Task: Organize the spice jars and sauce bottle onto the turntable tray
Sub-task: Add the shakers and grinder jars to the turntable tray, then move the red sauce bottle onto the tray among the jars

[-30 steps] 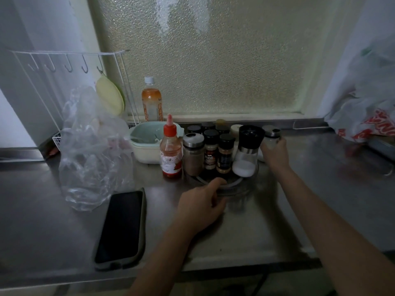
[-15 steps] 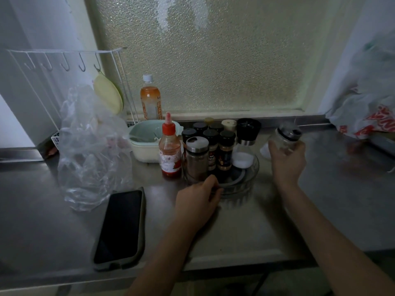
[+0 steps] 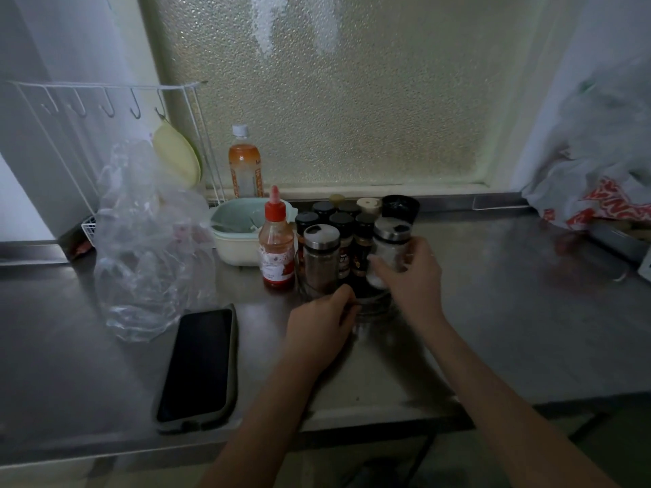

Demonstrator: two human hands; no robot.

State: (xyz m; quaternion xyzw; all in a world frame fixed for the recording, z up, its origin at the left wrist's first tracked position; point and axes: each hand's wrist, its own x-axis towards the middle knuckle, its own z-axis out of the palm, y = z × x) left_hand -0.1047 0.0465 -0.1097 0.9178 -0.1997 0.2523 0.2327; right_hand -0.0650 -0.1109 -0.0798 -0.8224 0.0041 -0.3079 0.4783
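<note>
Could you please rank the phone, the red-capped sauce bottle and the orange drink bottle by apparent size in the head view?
1. Phone, largest, though nearest the camera.
2. Red-capped sauce bottle.
3. Orange drink bottle, slightly smaller, but farther away, so unsure.

Steel counter (image 3: 493, 329): black phone in grey case (image 3: 197, 368), flat, near front edge; crumpled clear plastic bag (image 3: 148, 248); pale green bowl (image 3: 239, 234); orange drink bottle, white cap (image 3: 245, 167); white wire hook rack (image 3: 105, 100); white-and-red shopping bag (image 3: 599, 191), far right.

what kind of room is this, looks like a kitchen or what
Most likely a small home kitchen. A stainless steel counter runs under a frosted window, a white wire rack with hooks stands at the left, and spice jars crowd beside a red-capped sauce bottle.
</note>
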